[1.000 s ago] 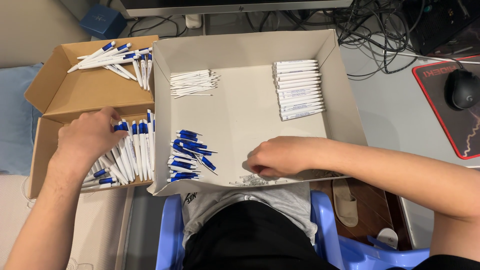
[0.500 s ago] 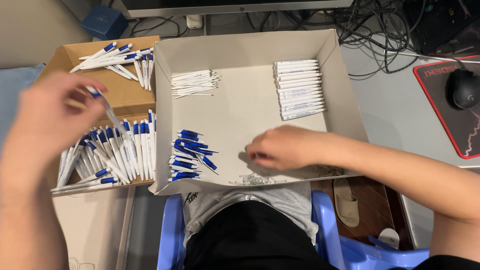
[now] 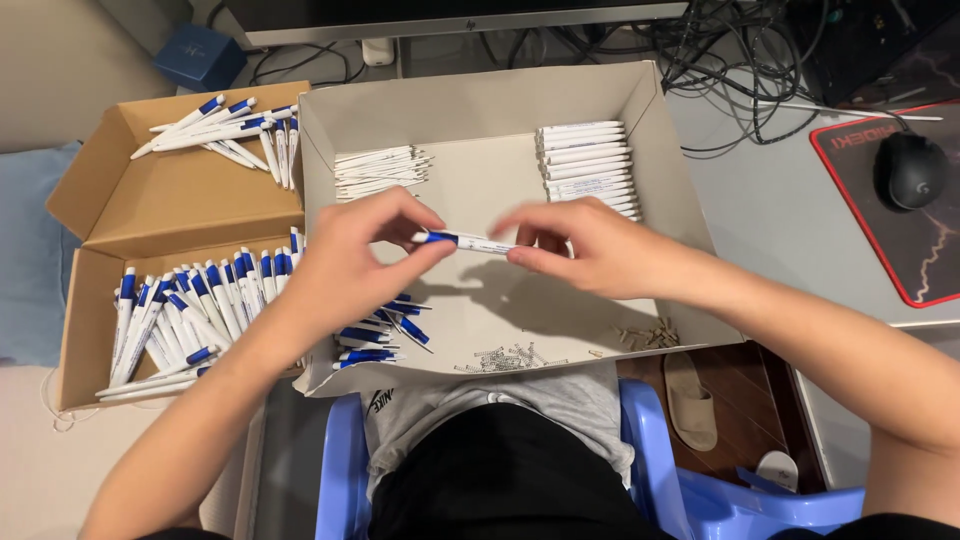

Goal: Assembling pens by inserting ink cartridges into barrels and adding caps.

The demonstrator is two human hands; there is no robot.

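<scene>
Springs (image 3: 505,357): loose at the white tray's (image 3: 660,150) near edge. Pen (image 3: 470,242): over the tray's middle, pinched between my left hand (image 3: 345,262) and right hand (image 3: 590,250). White barrels (image 3: 588,165): stacked toward the tray's far wall.

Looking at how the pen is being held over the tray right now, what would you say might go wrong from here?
1. Both hands, left hand and right hand, pinch the pen only at its ends above the white tray; a slip could drop it onto the blue caps.
2. The small springs lie loose near the tray's front edge; a forearm might sweep them off.
</scene>
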